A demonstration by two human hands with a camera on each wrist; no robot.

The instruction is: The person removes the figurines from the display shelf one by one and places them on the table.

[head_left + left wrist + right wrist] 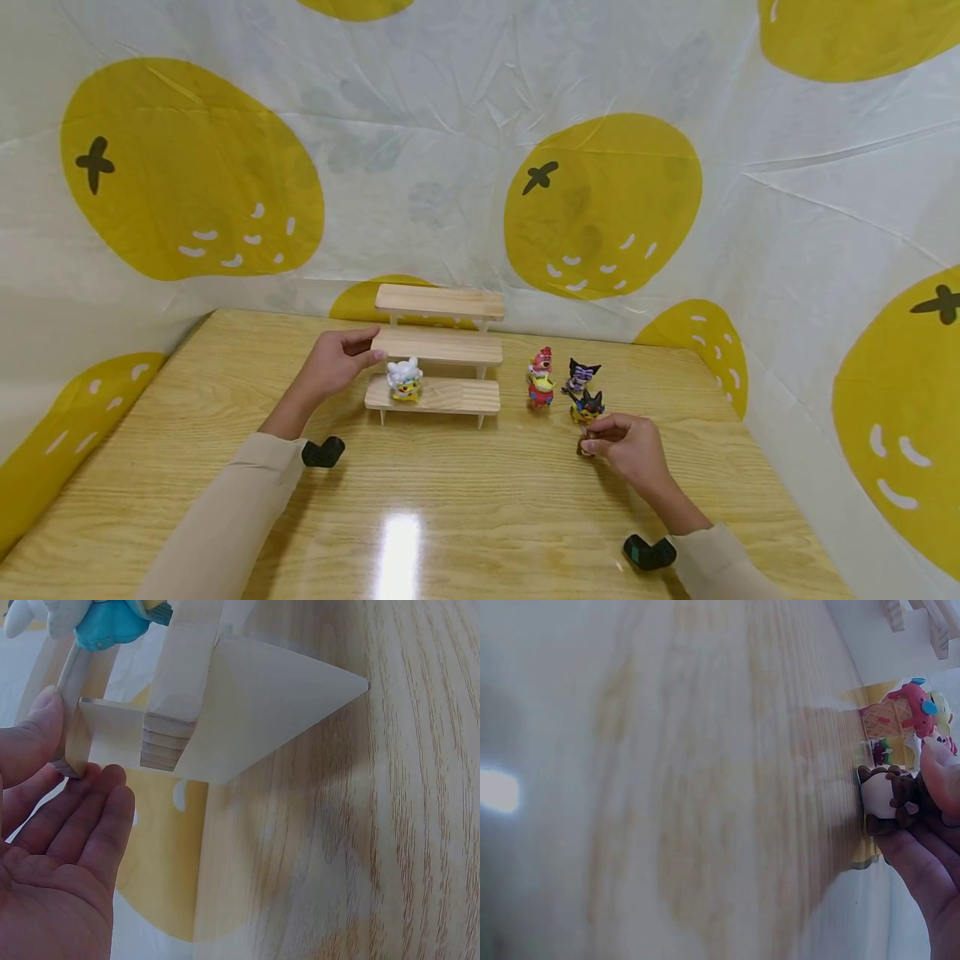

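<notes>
A three-step wooden display stand (438, 343) stands towards the back of the table. My left hand (333, 364) pinches the left end of its middle board; in the left wrist view the thumb (41, 724) lies on one face and fingers on the other. A white-hooded figurine with a yellow face (405, 382) sits on the lowest step, left side. To the right, my right hand (633, 450) holds a small brown figurine with a white belly (880, 796) between thumb and fingers, low over the table or touching it; I cannot tell which.
Close by the right hand stand a yellow figurine with black ears (588, 406), a purple-and-black one (581, 376), a red-and-yellow one (541, 392) and a red-headed one (541, 363). A patterned cloth (450, 225) hangs behind the wooden table (480, 517).
</notes>
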